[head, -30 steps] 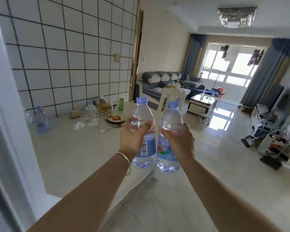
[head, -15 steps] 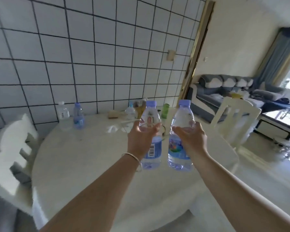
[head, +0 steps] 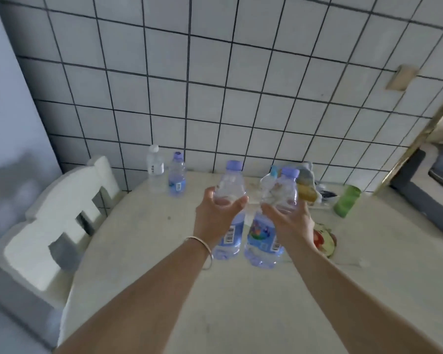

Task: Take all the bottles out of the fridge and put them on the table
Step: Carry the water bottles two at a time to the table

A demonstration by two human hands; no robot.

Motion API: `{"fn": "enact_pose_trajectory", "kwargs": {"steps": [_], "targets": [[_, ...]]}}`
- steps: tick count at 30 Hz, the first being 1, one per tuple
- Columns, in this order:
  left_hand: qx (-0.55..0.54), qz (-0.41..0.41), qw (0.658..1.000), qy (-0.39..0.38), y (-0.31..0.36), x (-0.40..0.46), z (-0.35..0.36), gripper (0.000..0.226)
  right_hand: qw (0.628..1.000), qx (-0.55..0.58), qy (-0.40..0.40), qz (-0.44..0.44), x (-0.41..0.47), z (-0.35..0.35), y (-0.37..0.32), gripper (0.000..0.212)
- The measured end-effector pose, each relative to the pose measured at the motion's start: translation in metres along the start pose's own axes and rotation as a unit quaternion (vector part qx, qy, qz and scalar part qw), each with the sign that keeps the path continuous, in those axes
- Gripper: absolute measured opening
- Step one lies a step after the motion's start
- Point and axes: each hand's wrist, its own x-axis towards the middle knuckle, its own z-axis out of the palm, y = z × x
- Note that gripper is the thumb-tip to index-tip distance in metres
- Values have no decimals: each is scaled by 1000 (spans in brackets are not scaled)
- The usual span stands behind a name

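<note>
The left hand (head: pixel 216 221) has its grip clamped round the upper body of the left bottle (head: pixel 229 213), thumb and fingers curled about the clear plastic above the label. The right hand (head: pixel 290 221) is clamped likewise on the right bottle (head: pixel 269 226), fingers wrapped round its far side. Both bottles stand upright, just beside each other, purple caps up, over the middle of the tabletop (head: pixel 164 290); whether their bases touch it I cannot tell. A bangle (head: pixel 202 251) circles the left wrist.

At the tabletop's far edge, by the tiled wall (head: pixel 241 85), stand a white-capped bottle (head: pixel 155 162) and a purple-capped bottle (head: pixel 177 175), close together. To the right sit a green cup (head: pixel 347 204) and a plate (head: pixel 325 241) (partly hidden by the right wrist). A white chair (head: pixel 54 226) stands at the left.
</note>
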Motion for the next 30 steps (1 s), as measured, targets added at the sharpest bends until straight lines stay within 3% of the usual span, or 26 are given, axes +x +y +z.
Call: {"fn": "enact_pose_trajectory", "kwargs": {"steps": [9,14,24,30], "targets": [[57,-3,998,2,-53,186,5,60,999,-10,-32,26,153,121,-2,49],[66,4,997,44,-91,260,8,65,999,-23,-31,17,219,192,23,59],[48,53,997,18,-176,332,27,59,997,54,-38,46,282,277,81,62],[-3,2,1000,17,-215,354,41,61,997,11,-75,18,295,299,100,57]]}}
